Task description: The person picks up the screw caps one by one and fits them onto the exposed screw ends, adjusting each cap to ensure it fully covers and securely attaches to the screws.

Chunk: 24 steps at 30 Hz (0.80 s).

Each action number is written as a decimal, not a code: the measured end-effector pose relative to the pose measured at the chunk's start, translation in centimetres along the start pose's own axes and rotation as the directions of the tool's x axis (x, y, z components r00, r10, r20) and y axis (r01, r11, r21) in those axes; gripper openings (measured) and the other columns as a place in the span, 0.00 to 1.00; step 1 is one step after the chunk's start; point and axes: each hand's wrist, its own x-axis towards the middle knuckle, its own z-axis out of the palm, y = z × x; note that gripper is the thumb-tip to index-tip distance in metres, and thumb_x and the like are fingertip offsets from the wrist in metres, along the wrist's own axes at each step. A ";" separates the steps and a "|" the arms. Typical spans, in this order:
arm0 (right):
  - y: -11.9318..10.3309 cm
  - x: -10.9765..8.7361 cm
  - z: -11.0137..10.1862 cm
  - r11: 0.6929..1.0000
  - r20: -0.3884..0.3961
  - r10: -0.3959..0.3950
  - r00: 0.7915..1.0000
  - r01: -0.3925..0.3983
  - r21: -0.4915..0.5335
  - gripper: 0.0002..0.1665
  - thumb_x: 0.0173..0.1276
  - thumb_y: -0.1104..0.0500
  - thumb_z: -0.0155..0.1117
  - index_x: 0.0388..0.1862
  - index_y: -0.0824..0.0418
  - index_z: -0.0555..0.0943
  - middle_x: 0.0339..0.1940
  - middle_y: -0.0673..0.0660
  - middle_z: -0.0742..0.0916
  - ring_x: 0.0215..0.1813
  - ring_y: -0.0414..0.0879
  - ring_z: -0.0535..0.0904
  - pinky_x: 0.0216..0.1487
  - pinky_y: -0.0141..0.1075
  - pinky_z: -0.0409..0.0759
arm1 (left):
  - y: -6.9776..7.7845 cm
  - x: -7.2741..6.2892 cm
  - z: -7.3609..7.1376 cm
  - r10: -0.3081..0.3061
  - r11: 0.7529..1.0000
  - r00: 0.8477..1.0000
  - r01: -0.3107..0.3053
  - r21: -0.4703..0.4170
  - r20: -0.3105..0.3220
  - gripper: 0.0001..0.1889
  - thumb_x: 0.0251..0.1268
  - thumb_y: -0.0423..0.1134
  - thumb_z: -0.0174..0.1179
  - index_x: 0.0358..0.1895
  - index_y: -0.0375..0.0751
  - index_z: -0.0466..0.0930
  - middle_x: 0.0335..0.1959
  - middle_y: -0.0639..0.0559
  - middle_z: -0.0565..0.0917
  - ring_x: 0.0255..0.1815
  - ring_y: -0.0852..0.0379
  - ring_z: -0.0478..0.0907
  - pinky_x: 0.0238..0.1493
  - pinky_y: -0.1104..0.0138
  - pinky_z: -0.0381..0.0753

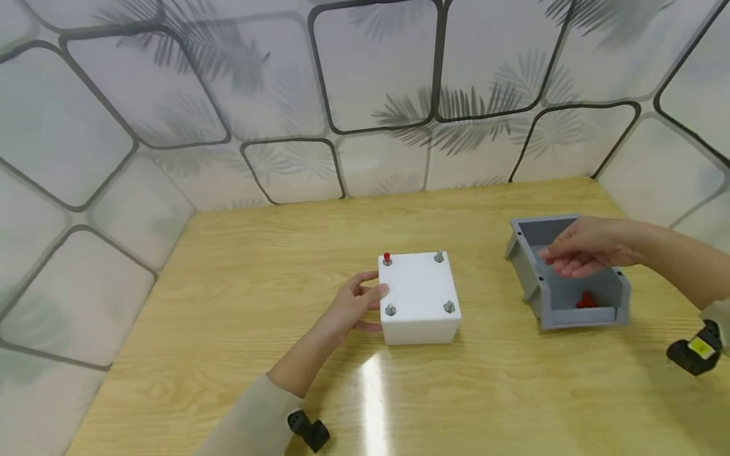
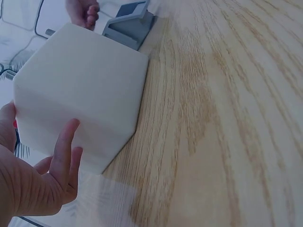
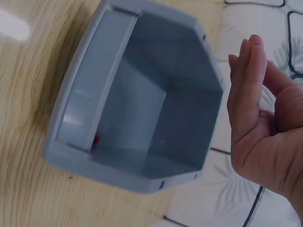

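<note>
A white box (image 1: 419,285) stands on the table with a metal bolt near each top corner. On the far-left bolt sits a small red piece (image 1: 386,257). My left hand (image 1: 356,307) touches the box's left side, thumb over the top edge, and in the left wrist view its fingers (image 2: 64,144) reach along the side face. Over a grey bin (image 1: 544,297) is my right hand (image 1: 593,247), its thumb and fingertips close together; I cannot tell whether something small is between them. A red part (image 1: 586,300) lies inside the bin near its front wall.
Everything stands on a wood-grain table (image 1: 274,266). Behind it and at both sides rises a pale patterned backdrop (image 1: 376,82). The bin is to the right of the box, with a stretch of tabletop between them. A small black device (image 1: 308,430) is on the left sleeve.
</note>
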 end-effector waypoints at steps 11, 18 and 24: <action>2.2 2.0 -1.1 0.971 -0.034 0.103 0.994 -0.108 -0.214 0.14 0.65 0.56 0.62 0.25 0.63 0.82 0.18 0.50 0.85 0.21 0.36 0.81 0.28 0.27 0.83 | -0.2 0.2 -0.2 -0.003 1.000 1.000 0.003 0.009 -0.012 0.30 0.66 0.48 0.58 0.68 0.45 0.62 0.48 0.42 0.72 0.48 0.46 0.78 0.38 0.53 0.86; 3.1 3.6 0.5 0.900 -0.065 0.167 0.984 -0.179 -0.397 0.16 0.63 0.58 0.62 0.18 0.66 0.80 0.13 0.50 0.83 0.17 0.37 0.80 0.24 0.27 0.82 | -0.1 0.0 -0.1 -0.004 1.000 1.000 0.004 0.010 -0.015 0.29 0.66 0.47 0.58 0.68 0.45 0.62 0.47 0.42 0.71 0.47 0.47 0.78 0.39 0.52 0.86; 2.8 4.0 1.0 0.812 -0.112 0.176 0.978 -0.209 -0.544 0.17 0.63 0.57 0.63 0.28 0.71 0.72 0.17 0.55 0.84 0.20 0.40 0.81 0.25 0.30 0.84 | 0.1 -0.1 -0.1 0.001 1.000 1.000 -0.001 0.011 -0.007 0.29 0.66 0.47 0.58 0.68 0.45 0.62 0.46 0.42 0.71 0.47 0.47 0.78 0.37 0.54 0.86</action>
